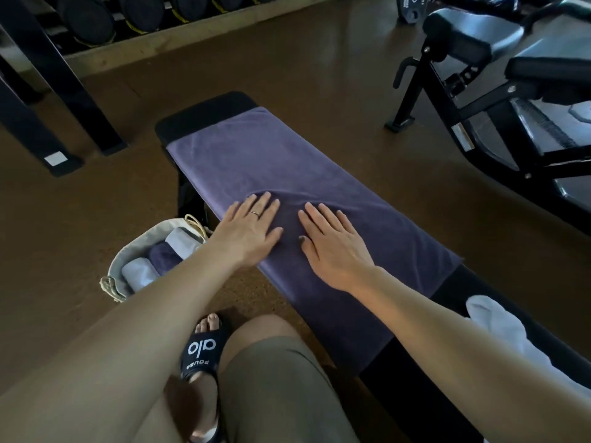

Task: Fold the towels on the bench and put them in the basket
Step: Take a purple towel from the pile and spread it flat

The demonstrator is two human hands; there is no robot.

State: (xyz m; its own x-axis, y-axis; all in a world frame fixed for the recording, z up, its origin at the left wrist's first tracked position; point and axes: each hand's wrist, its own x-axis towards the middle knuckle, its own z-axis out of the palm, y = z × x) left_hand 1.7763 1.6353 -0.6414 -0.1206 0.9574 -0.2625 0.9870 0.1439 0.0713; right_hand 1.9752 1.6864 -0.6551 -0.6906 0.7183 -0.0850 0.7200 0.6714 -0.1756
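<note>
Bench (204, 110), black padded, running from the near right away to the far left. Purple towel (243, 161) spread along most of its top, its long axis following the bench; its far end stops just short of the bench's far end, its near end hangs a little over the front edge. Basket (134, 251), pale fabric, on the floor just left of the bench, holding rolled towels, pale and purple. White towel (499, 327), bunched on the bench's near right end, awaiting its turn. Left hand (248, 231) and right hand (332, 247), both flat with fingers straight, pressing the purple towel near its middle, side by side, gripping nothing. Most of the towel's length lies beyond the fingertips; the shorter part lies toward the person. Probable step: smoothing before a fold along the length. The left hand is nearer the basket.
</note>
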